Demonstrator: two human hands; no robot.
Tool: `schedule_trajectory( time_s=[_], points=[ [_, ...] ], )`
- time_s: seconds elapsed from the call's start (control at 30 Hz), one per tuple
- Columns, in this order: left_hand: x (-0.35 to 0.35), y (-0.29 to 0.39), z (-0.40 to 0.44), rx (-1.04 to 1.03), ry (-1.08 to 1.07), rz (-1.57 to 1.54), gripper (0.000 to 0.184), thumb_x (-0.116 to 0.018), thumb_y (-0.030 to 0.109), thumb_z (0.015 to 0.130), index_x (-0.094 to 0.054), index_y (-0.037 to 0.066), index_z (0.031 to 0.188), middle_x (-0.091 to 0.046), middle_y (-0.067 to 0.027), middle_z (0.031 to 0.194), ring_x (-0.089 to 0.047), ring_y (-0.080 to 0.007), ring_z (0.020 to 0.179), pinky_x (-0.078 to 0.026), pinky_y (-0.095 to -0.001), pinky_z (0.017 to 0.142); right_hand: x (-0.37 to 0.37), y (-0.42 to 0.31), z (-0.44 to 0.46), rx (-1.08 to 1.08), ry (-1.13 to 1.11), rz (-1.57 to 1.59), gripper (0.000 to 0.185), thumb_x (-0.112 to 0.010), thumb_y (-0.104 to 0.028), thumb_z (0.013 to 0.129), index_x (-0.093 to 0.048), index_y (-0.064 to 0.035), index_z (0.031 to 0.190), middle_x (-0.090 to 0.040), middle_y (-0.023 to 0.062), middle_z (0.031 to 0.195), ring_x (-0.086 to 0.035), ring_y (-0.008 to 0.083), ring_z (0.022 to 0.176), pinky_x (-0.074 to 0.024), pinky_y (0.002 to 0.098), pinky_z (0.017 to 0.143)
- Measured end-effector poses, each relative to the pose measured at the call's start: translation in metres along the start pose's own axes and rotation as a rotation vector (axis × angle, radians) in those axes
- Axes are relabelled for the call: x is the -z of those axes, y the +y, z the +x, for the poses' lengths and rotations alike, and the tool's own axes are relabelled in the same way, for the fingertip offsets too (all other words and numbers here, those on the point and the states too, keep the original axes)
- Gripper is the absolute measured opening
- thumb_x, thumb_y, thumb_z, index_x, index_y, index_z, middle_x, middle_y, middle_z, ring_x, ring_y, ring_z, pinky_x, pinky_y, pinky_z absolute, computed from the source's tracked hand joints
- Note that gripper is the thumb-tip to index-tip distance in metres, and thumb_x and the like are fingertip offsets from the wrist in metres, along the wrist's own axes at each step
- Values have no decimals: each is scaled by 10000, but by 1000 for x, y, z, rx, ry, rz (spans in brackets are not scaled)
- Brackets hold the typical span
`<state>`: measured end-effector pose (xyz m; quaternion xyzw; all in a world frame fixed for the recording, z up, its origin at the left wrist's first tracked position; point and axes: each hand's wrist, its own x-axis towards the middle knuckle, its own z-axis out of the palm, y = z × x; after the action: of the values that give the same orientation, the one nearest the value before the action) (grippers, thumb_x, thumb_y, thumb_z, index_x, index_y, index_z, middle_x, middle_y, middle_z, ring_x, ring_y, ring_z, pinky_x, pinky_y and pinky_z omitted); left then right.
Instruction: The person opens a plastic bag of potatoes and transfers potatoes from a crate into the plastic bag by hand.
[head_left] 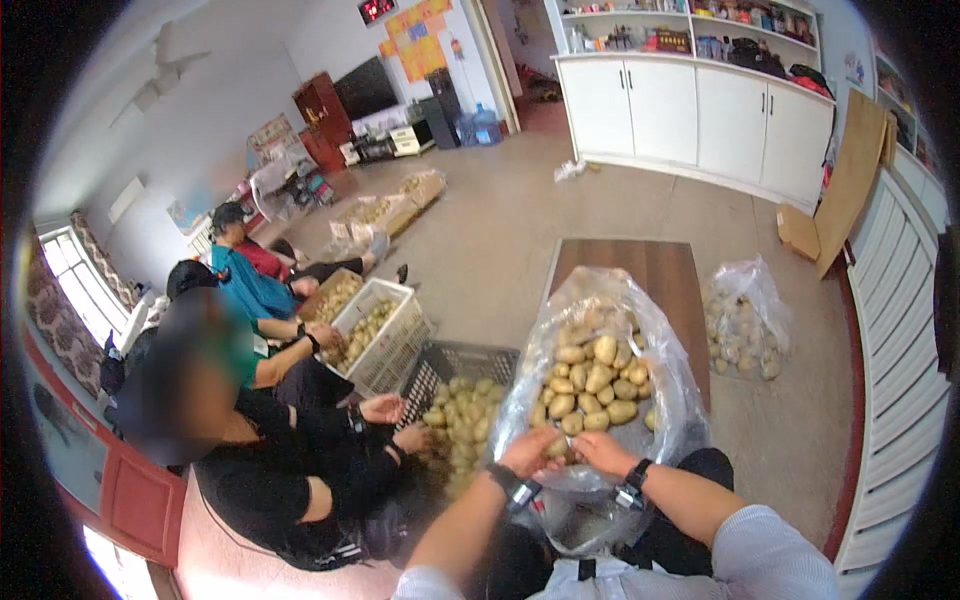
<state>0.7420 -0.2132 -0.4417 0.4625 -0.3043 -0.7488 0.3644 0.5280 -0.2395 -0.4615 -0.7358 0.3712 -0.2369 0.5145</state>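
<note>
In front of me is a clear plastic bag [678,400], its mouth spread wide around a pile of yellow-brown potatoes [598,378]. My left hand [530,452] is at the near edge of the pile, its fingers closed around what looks like a potato [558,448]. Close beside it, my right hand [604,455] has its fingers bent together, almost meeting the left. What sits in the right fingertips is too small to make out. Both wrists wear dark bands with small devices.
A brown board [640,258] lies under the bag. To the left stand a dark crate [470,352] and a white crate [395,345], both holding potatoes, with several people seated beside them. Another filled plastic bag [745,320] rests on the floor at right. White cabinets [690,115] line the back.
</note>
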Motion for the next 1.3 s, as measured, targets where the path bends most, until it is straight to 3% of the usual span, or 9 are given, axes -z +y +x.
schedule_trajectory(
  time_s=[0.13, 0.17, 0.23, 0.73, 0.93, 0.97, 1.07, 1.2, 1.3],
  points=[
    [3, 23, -21, -131, 184, -244, 395, -615, 265, 926, -496, 86, 1258, -643, -110, 1028, -657, -271, 894, -573, -375, 660, 5, 13, -9, -131, 33, -338, 216, -551, -223, 896, -639, -26, 895, -655, 214, 867, -630, 358, 782, -482, 434, 695],
    [60, -20, 19, -723, 222, 544, 390, -698, 236, 839, -577, 87, 1178, -656, -148, 1014, -662, -293, 883, -556, -406, 715, 1, 38, -10, -80, 57, -397, 206, -572, -209, 855, -646, -24, 910, -655, 216, 870, -628, 372, 790, -483, 441, 696],
    [24, 27, -38, -727, 600, 1245, 254, -729, 226, 778, -637, 48, 933, -659, -171, 925, -640, -334, 884, -523, -422, 769, 2, 37, -16, -86, 9, -514, 214, -604, -197, 809, -652, -21, 921, -660, 204, 873, -632, 376, 819, -488, 436, 710],
    [117, 13, -48, -311, 851, 1573, 298, -730, 309, 800, -653, 24, 837, -634, -166, 779, -613, -369, 770, -505, -423, 677, -11, -4, -10, -74, -24, -561, 402, -665, -270, 821, -604, -10, 1121, -628, 213, 1081, -592, 380, 1026, -477, 443, 874],
    [155, -24, -18, -650, 776, 1349, 104, -547, 121, 897, -548, 49, 971, -570, -104, 919, -646, -241, 750, -563, -332, 615, -20, -8, 6, -49, 61, -618, 425, -659, -253, 831, -562, -2, 1159, -612, 219, 1093, -592, 393, 1016, -480, 466, 835],
    [157, -34, 0, -522, 702, 538, 121, -496, 123, 916, -542, 37, 989, -568, -118, 918, -643, -237, 740, -573, -348, 607, -23, -5, 11, -37, 47, -642, 455, -675, -333, 838, -558, -7, 1133, -613, 222, 1078, -598, 401, 1000, -483, 474, 819],
    [152, -25, 1, -675, 716, 1594, 202, -485, 157, 934, -544, 24, 1075, -591, -111, 889, -643, -242, 700, -571, -345, 569, -36, -12, 21, -144, -3, -636, 495, -681, -427, 837, -561, -12, 1079, -613, 227, 1075, -603, 402, 986, -486, 479, 821],
    [128, -19, 4, -754, 643, 1296, 196, -543, 164, 913, -544, 28, 1054, -575, -91, 871, -635, -240, 663, -569, -355, 549, -49, -15, 23, -168, 2, -634, 525, -715, -422, 800, -559, -20, 1098, -633, 225, 1037, -614, 405, 957, -491, 477, 796],
    [65, 18, -16, -285, 566, -264, 176, -564, 151, 895, -543, 32, 1023, -572, -87, 856, -632, -237, 650, -565, -353, 540, -57, -1, 26, -100, 34, -686, 659, -729, -422, 781, -468, -40, 1251, -601, 234, 1106, -616, 413, 965, -497, 491, 792]
  ],
)
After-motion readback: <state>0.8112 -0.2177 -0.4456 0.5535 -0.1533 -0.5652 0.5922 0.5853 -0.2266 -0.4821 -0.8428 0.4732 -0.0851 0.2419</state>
